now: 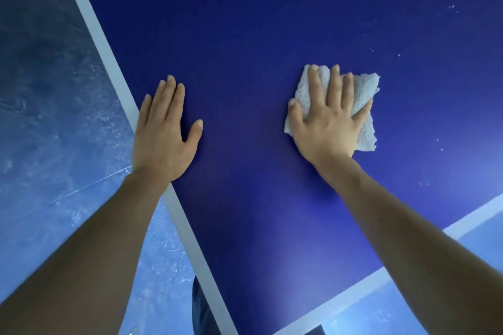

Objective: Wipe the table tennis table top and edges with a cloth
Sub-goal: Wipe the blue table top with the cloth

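Head view, looking down on a dark blue table tennis worktop (258,35), corner region near the viewer. White edge line (89,13) runs along the left side from far to near; second white edge line (353,291) runs along the near side at lower right. The two lines converge toward the bottom of the frame; the corner itself is out of view.

Right hand (329,119) lies palm down on a light grey terry cloth (364,90), fingers straight and spread, pressing it flat against the worktop. No curl around the fabric; grip is flat, fully extended. Cloth sits right of centre, well in from both edges, folded or bunched into a rough square, showing past the fingertips and on the right side of the hand.

Left hand (163,133) rests palm down on the bare worktop, fingers straight and together, thumb out to the right, holding nothing. Its outer edge overlaps the left white line. The two hands are well apart.

Small pale specks (451,7) scattered on the far right part of the surface. Glossy blue floor (49,90) beyond the left edge. A dark bit of clothing (201,304) shows under the left edge at the bottom.
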